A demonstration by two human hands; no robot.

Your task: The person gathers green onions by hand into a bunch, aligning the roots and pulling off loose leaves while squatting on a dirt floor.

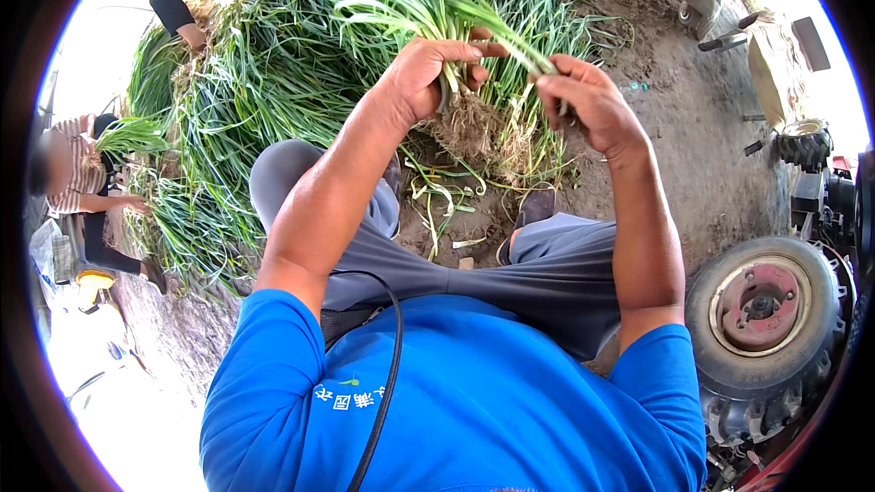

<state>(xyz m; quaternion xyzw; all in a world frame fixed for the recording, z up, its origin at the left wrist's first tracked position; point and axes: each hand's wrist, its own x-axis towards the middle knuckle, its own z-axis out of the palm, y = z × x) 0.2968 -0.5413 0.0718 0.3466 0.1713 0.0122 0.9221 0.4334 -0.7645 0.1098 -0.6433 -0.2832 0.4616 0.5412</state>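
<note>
My left hand [437, 68] is closed around a bunch of green leafy plants [417, 10], which look like garlic or leeks, with the stem ends pointing down. To its right, my right hand [588, 99] grips a smaller stalk [530, 55] near its base, and that stalk's leaves slant up across the bunch. Below my hands, a clump of tangled brown roots [472, 126] belongs to plants lying on the soil. A large heap of the same leafy plants [273, 89] spreads ahead and to the left.
Loose leaf scraps [437, 201] lie on the soil between my shoes. A large tractor-type tyre [762, 342] stands close at my right, with a smaller tyre [805, 143] beyond. One person [75, 164] sits at the far left holding plants; another person's leg [178, 0] shows at upper left.
</note>
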